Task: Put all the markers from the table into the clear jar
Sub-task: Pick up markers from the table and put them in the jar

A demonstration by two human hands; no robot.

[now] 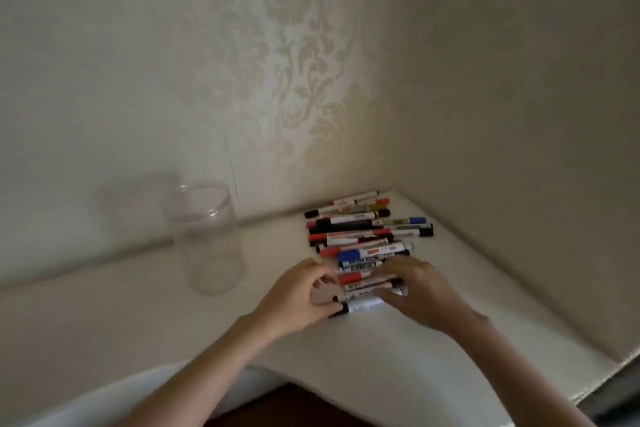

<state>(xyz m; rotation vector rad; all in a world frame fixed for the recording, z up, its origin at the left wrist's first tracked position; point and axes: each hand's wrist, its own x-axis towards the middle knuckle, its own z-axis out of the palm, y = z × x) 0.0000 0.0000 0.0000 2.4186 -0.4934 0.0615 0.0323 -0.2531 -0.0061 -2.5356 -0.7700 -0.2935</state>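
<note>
Several markers (367,229) with white barrels and red, blue and black caps lie side by side in a row on the white table (138,295), running from the wall toward me. My left hand (301,291) and my right hand (415,288) close in from both ends on the nearest markers (360,303) of the row, fingers curled around them. The clear jar (209,236) stands upright and open-topped to the left of the row, with nothing inside it.
Patterned wallpaper rises right behind the table on the far and right sides (311,80). The table's near edge curves inward in front of me (277,371), with dark floor below it. The right edge drops off at the lower right.
</note>
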